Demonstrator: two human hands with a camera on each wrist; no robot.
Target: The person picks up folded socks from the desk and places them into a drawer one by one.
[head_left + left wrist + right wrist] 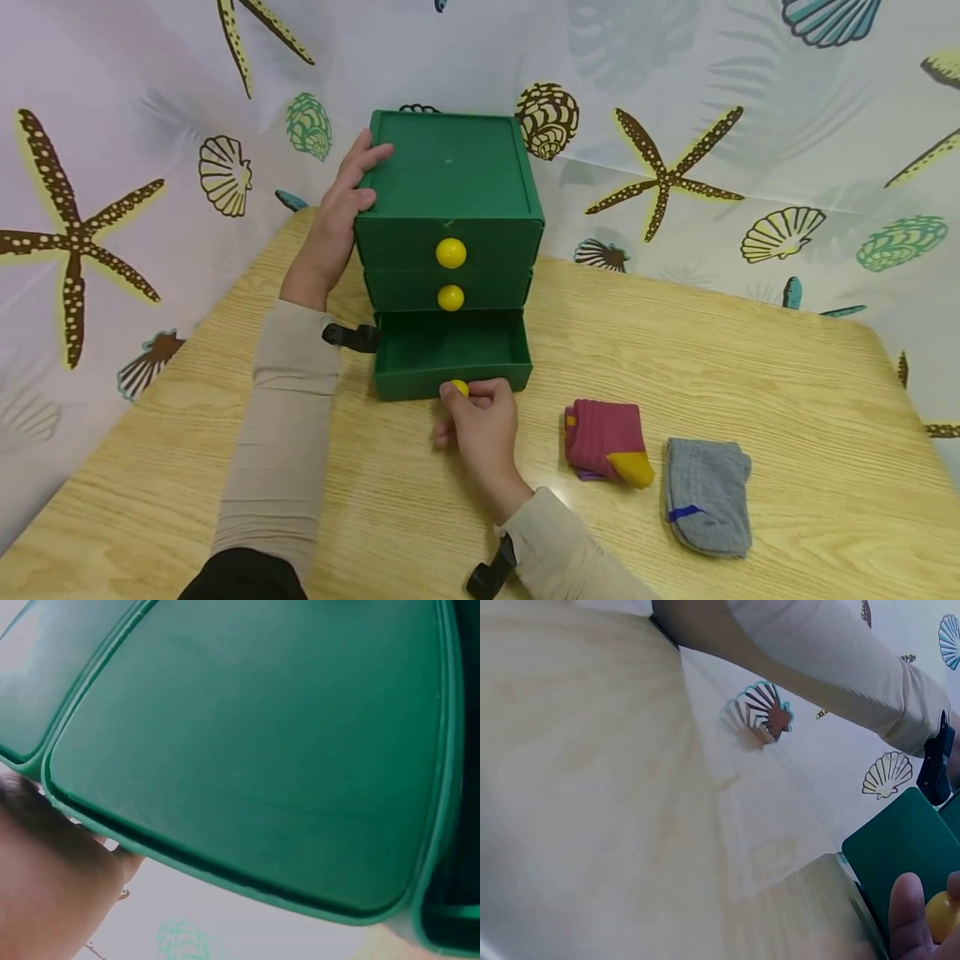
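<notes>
A green drawer unit [450,175] with yellow ball knobs stands at the table's back; its bottom drawer [412,383] is pulled out, and no contents show in it. My left hand [333,217] rests on the unit's left side, fingertips over the top edge. In the left wrist view, the green side panel [247,765] fills most of the picture. With thumb and fingers, my right hand [483,425] pinches the bottom drawer's yellow knob [460,387]. The right wrist view shows that knob [943,915] beside the thumb.
Right of my right hand lies a folded maroon sock bundle [606,437] with a mustard patch. Beside it is a folded grey sock bundle [707,496] with a blue mark. A white cloth [480,50] printed with shells and starfish hangs behind the wooden table [712,350].
</notes>
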